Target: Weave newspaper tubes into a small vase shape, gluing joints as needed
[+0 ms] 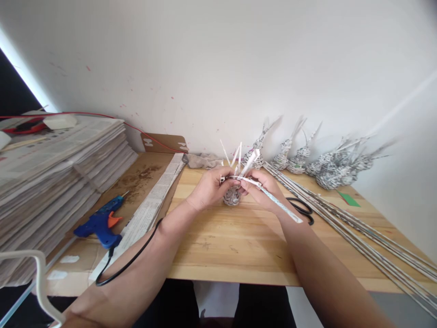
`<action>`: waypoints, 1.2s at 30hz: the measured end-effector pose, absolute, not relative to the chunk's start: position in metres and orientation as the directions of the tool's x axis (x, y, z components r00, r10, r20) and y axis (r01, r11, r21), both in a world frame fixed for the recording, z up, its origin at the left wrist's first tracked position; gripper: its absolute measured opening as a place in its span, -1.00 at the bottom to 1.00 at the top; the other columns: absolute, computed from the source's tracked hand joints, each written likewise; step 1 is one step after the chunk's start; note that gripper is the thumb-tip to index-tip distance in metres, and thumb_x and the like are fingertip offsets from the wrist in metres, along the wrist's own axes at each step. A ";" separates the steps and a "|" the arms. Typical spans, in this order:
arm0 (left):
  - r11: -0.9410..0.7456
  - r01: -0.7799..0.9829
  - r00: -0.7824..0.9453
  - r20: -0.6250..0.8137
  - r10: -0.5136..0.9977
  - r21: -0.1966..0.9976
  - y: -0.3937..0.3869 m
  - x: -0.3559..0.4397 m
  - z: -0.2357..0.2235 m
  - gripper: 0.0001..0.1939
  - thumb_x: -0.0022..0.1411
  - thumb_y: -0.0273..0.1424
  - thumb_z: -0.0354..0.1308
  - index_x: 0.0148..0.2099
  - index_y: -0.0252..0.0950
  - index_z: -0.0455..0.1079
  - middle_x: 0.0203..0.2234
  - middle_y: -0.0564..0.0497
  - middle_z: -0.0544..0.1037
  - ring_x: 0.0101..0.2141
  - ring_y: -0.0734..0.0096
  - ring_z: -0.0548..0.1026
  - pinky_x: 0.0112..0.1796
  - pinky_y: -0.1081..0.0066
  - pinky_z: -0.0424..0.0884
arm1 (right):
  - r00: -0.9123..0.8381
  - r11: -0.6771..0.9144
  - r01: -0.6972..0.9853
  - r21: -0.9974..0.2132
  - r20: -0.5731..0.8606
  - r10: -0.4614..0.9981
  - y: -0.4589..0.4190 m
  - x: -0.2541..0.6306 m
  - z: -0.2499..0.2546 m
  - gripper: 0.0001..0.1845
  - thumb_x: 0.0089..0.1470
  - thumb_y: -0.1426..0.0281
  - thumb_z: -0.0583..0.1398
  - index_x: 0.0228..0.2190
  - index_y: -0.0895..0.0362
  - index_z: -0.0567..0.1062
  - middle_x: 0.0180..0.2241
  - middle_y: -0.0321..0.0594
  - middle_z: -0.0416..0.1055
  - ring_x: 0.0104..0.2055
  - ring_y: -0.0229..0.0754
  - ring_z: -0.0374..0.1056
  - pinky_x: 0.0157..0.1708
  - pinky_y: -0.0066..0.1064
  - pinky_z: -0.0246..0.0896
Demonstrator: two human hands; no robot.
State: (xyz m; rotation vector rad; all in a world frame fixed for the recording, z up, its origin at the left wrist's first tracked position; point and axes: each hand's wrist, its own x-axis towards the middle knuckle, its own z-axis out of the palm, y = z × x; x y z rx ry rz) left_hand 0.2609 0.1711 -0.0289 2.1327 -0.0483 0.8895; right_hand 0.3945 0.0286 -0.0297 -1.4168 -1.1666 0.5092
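A small woven newspaper figure (232, 197) is between my hands, above the middle of the wooden table. Several white paper strips stick up from its top. My left hand (215, 186) pinches it from the left, thumb and fingers closed near the strips. From the other side my right hand (262, 186) grips the same piece, its fingers partly hidden. One rolled paper strip (282, 205) crosses over my right hand and slants down toward the wrist. The figure's upper part is largely covered by my fingers.
A blue glue gun (102, 225) lies on cardboard (136, 175) at left, beside a tall newspaper stack (99, 159). Finished-looking woven figures (298, 159) line the wall. Long paper rods (341, 228) stretch along the right. A black cable loop (302, 210) and a grey cloth (204, 161) lie on the table.
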 end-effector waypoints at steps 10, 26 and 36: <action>-0.475 -0.339 0.826 0.499 0.263 0.812 0.178 0.261 -0.032 -0.83 0.26 -0.31 0.20 -0.25 -0.34 0.43 -0.44 0.04 0.48 -0.43 0.49 0.39 -0.36 0.47 0.39 | 0.453 0.135 0.265 -0.955 0.247 0.857 0.034 0.396 -0.037 -0.61 0.03 0.04 0.32 -0.37 0.10 0.43 -0.47 -0.27 0.51 -0.45 -0.22 0.50 -0.42 -0.38 0.49; -0.467 -0.314 0.815 0.487 0.313 0.827 0.180 0.263 -0.036 -0.77 0.27 -0.24 0.18 -0.25 -0.34 0.42 -0.44 0.04 0.45 -0.44 0.50 0.38 -0.40 0.48 0.38 | 0.509 0.129 0.211 -0.969 0.221 0.832 0.038 0.396 -0.039 -0.58 0.03 0.02 0.31 -0.24 0.08 0.46 -0.47 -0.29 0.50 -0.48 -0.22 0.49 -0.47 -0.40 0.48; -0.416 -0.274 0.669 0.483 0.565 0.867 0.184 0.276 -0.045 -0.85 0.26 -0.39 0.13 -0.36 -0.31 0.28 -0.54 0.13 0.31 -0.48 0.51 0.29 -0.39 0.48 0.28 | 0.535 -0.050 0.444 -0.895 0.219 0.816 0.029 0.402 -0.037 -0.59 -0.02 0.02 0.34 -0.40 0.11 0.46 -0.53 -0.25 0.45 -0.55 -0.22 0.37 -0.60 -0.41 0.31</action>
